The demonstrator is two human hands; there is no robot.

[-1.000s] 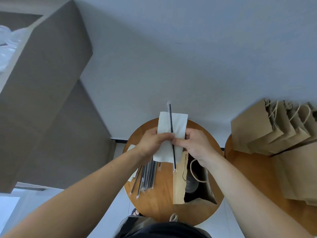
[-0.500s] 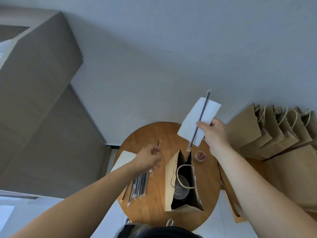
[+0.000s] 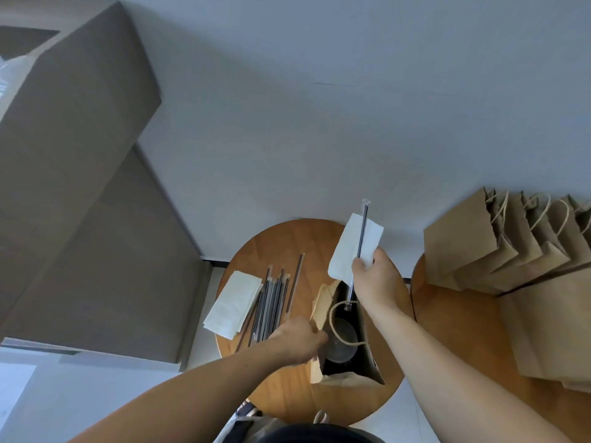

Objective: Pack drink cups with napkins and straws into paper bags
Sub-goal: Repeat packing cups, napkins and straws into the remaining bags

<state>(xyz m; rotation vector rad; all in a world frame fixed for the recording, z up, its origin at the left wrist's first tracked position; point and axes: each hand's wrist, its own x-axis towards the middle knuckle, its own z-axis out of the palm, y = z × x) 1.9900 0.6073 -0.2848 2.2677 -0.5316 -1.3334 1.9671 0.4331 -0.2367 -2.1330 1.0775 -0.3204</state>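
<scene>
Tall cardboard boxes (image 3: pixel 80 155) are looming at the left, and a row of filled brown paper bags (image 3: pixel 499 251) is standing on a side table (image 3: pixel 447 321) at the right, as a person is packing a drinks order at a round wooden table (image 3: pixel 281 241). An open paper bag (image 3: pixel 321 303) is standing near the table's middle, its mouth gaping upward and a lidded drink cup (image 3: pixel 340 345) sitting at its bottom. The left hand (image 3: pixel 299 340) is gripping the bag's left rim, apparently holding the mouth open. The right hand (image 3: pixel 377 279) is hovering just above the bag's far end, pinching a white napkin (image 3: pixel 350 247) and a wrapped straw (image 3: pixel 363 231) together between thumb and fingers. A stack of spare napkins (image 3: pixel 235 302) and a loose bundle of straws (image 3: pixel 271 302) are lying left of the bag, apart from both hands.

The bag is lying directly below the right hand, the nearer of the two. The straw's long axis is running nearly upright, its lower tip already dipping into the bag's mouth beside the twine handle. The coming move is looking like a straight drop or push downward, past the handle loop and alongside the cup.
</scene>
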